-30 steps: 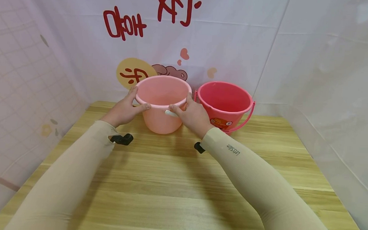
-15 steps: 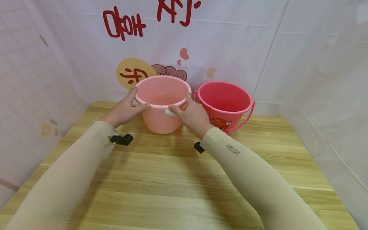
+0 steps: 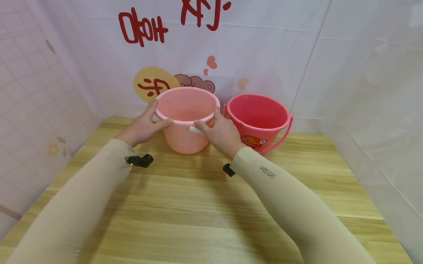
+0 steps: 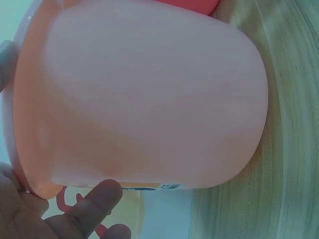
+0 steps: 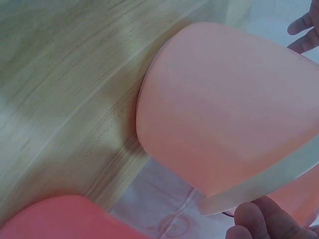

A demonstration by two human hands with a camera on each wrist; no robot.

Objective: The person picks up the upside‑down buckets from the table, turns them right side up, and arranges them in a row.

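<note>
A light pink plastic bucket [image 3: 186,138] stands upright at the back of the wooden table, its mouth facing up. My left hand [image 3: 142,127] grips its rim on the left, thumb laid along the front edge. On the right side my right hand [image 3: 226,136] holds the rim, thumb beside one white end of the bucket's handle [image 3: 196,130]. In the right wrist view this white handle [image 5: 264,181] runs along the bucket's side below the rim, close to my fingertips [image 5: 249,214]. Left fingers [image 4: 99,199] reach round the bucket's far side in the left wrist view.
Close by on the right stands a darker pink bucket [image 3: 237,129] with a label [image 3: 252,141] and a handle [image 3: 285,136] hanging down its right side. A white printed cloth [image 3: 264,51] hangs behind the table [image 3: 194,210], with pale sheets at both sides.
</note>
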